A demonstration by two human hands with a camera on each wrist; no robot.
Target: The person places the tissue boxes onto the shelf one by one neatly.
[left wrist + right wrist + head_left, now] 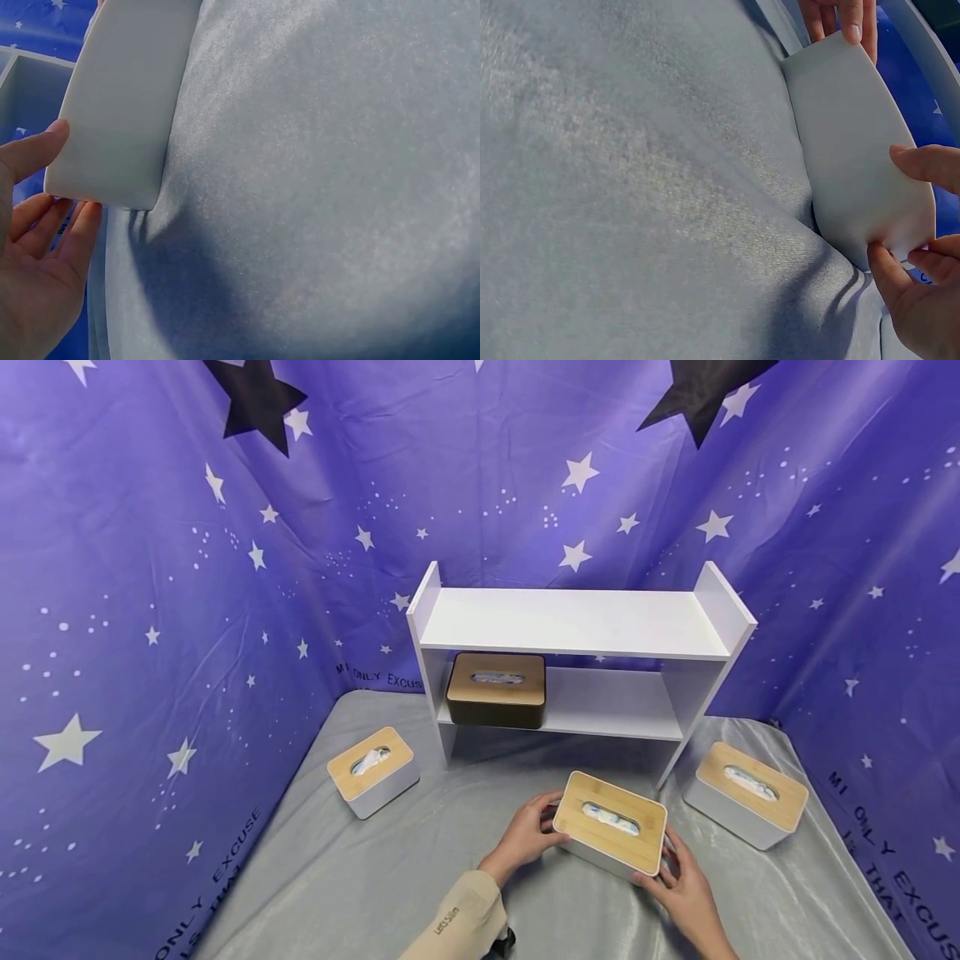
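A white tissue box (611, 822) with a light wooden lid sits on the grey cloth in front of the shelf, a tissue showing in its slot. My left hand (527, 832) grips its left end, thumb on the near white side (127, 97) and fingers at the end. At the opposite end my right hand (681, 885) holds the box, the thumb at the near corner and the fingers behind it. In the right wrist view the box's white side (847, 127) shows with both hands on it; its underside is hidden.
Behind stands a white two-tier shelf (570, 620). A dark tissue box (495, 714) with a wooden lid occupies the left of its lower tier. Other white tissue boxes lie on the cloth, one at left (386, 789), one at right (738, 814). Blue star-printed curtains (150, 568) enclose the area.
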